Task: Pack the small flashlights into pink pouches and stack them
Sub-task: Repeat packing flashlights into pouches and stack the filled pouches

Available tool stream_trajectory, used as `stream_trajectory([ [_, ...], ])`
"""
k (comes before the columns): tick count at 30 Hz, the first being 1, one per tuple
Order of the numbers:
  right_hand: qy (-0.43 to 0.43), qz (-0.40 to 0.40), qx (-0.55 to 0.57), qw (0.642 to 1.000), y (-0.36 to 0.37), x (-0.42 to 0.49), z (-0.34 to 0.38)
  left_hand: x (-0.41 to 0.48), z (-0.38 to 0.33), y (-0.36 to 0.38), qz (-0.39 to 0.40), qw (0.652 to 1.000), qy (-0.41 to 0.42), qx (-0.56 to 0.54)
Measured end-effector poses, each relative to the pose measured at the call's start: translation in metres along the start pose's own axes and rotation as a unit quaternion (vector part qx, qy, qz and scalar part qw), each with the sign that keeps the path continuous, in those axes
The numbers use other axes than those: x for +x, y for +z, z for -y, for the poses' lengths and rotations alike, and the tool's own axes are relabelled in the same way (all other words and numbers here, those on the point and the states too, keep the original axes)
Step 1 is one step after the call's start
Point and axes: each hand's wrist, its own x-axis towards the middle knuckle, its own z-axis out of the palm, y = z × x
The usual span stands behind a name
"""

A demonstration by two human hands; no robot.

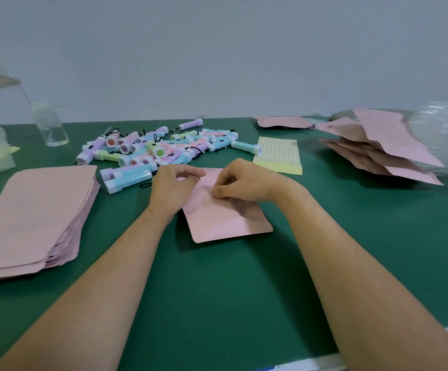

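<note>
A packing workshop: green bench point(217, 290), pouch stacks point(29, 210), heaped flashlights point(158, 149) (pastel ones).

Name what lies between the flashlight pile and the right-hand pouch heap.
A dotted yellow sheet, flat on the mat between flashlight pile and pouch heap; head view shows it.

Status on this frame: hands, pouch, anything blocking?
Both hands busy: left hand and right hand pinch the pouch at its far end. It lies on the table; contents not visible. Beyond it the flashlight pile, nothing blocking.
</note>
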Motion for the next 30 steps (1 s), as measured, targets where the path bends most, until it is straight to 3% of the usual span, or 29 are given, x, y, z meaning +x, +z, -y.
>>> stream_trajectory([
  [17,0.071,-0.042,0.108,0.991,0.003,0.004,-0.015,-0.001,0.000,0.000,0.019,1.000,0.009,-0.011],
  [25,0.080,-0.062,0.102,0.990,0.006,0.006,-0.012,-0.001,0.000,0.001,0.022,1.000,0.004,-0.018],
  [30,0.080,-0.168,0.130,0.974,0.004,0.008,-0.016,0.002,0.001,-0.002,-0.056,0.993,-0.026,-0.098],
])
